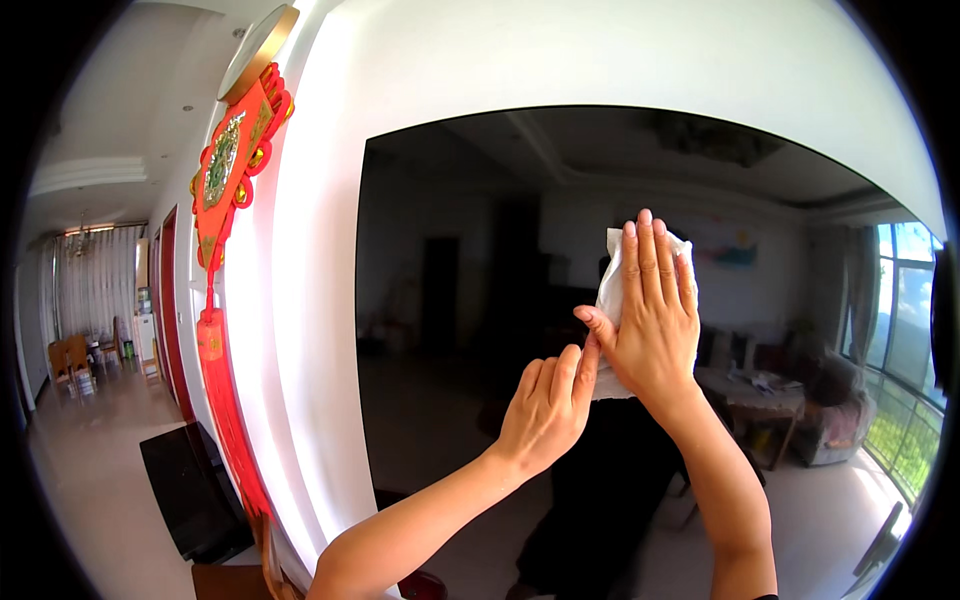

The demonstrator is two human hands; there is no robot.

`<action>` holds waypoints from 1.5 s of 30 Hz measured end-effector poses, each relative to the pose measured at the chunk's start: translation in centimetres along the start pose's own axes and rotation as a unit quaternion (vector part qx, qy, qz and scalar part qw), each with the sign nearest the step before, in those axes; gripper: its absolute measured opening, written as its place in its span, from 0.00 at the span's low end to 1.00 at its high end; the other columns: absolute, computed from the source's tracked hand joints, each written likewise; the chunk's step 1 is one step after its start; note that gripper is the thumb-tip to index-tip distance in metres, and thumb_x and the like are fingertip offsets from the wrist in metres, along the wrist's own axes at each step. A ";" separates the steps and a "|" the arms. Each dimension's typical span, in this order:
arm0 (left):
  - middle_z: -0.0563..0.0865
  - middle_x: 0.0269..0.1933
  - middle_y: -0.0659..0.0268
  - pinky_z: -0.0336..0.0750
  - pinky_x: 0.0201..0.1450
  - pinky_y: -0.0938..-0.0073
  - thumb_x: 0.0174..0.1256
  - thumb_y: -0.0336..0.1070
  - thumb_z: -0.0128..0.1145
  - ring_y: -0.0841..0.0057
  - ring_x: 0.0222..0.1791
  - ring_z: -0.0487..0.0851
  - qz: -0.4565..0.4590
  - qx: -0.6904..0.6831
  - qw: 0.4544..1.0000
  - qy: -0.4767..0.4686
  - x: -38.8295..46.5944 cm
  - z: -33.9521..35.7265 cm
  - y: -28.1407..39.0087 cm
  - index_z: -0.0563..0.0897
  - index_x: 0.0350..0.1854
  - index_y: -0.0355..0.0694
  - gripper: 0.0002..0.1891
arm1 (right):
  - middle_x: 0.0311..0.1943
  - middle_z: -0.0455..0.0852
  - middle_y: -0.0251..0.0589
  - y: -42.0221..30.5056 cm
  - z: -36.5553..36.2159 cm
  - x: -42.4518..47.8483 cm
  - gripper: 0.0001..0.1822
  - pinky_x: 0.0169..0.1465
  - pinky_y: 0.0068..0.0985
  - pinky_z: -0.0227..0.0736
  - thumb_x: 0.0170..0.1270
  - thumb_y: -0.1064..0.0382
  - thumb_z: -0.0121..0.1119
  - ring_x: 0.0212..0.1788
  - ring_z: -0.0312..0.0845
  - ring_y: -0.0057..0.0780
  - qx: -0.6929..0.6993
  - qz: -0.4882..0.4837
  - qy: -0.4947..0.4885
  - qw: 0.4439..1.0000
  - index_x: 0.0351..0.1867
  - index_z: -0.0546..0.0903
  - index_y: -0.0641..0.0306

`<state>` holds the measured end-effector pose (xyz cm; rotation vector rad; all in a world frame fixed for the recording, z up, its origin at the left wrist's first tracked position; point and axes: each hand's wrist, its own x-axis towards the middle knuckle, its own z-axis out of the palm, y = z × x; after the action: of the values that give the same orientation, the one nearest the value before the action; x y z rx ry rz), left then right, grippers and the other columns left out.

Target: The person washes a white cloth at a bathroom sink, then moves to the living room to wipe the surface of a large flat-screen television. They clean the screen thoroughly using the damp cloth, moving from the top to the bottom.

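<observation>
A large black television screen (450, 300) fills the view in front of me, its glossy face mirroring the room. My right hand (654, 322) lies flat on it, fingers pointing up, pressing a white wipe (611, 289) against the glass. The wipe shows around the fingers and below the thumb; the palm hides the rest. Just lower and to the left, my left hand (551, 405) has its fingers partly curled and the index finger stretched up by the right thumb, at the wipe's edge. Whether it pinches the wipe is hidden.
A red hanging ornament (225, 165) with a long tassel (229, 405) hangs left of the screen, beneath a round gold-rimmed object (259, 52). A black box-like object (191, 491) stands lower left. Farther back are wooden chairs (69, 356) and curtains (94, 281).
</observation>
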<state>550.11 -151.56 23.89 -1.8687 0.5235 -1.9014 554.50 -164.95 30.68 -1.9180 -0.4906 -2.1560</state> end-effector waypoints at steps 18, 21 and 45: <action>0.71 0.53 0.55 0.71 0.46 0.66 0.54 0.17 0.57 0.59 0.42 0.73 -0.016 0.014 1.000 -0.020 -9.9 -3.7 -15.7 0.78 0.47 0.28 0.16 | 0.76 0.54 0.44 -18.1 4.1 2.3 0.51 0.77 0.35 0.37 0.62 0.24 0.35 0.78 0.45 0.34 0.078 -0.052 -0.023 0.995 0.74 0.58 0.65; 0.73 0.47 0.59 0.73 0.42 0.69 0.58 0.20 0.56 0.69 0.36 0.76 -0.038 0.055 0.997 -0.043 -11.5 -4.4 -17.8 0.76 0.59 0.27 0.22 | 0.75 0.55 0.48 -20.7 5.3 2.8 0.50 0.76 0.38 0.41 0.63 0.26 0.35 0.78 0.46 0.38 0.170 -0.074 -0.019 0.983 0.73 0.57 0.69; 0.78 0.44 0.57 0.71 0.45 0.62 0.59 0.20 0.53 0.59 0.42 0.76 -0.203 0.016 0.974 -0.099 -18.1 -11.2 -21.1 0.78 0.53 0.33 0.17 | 0.75 0.55 0.44 -31.6 6.8 -0.2 0.45 0.78 0.35 0.30 0.69 0.30 0.28 0.78 0.42 0.35 0.198 -0.205 -0.056 0.957 0.74 0.54 0.67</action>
<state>538.32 -124.38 19.83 -2.2452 0.0457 -1.9133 548.97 -133.22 27.80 -1.8303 -1.3338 -1.9645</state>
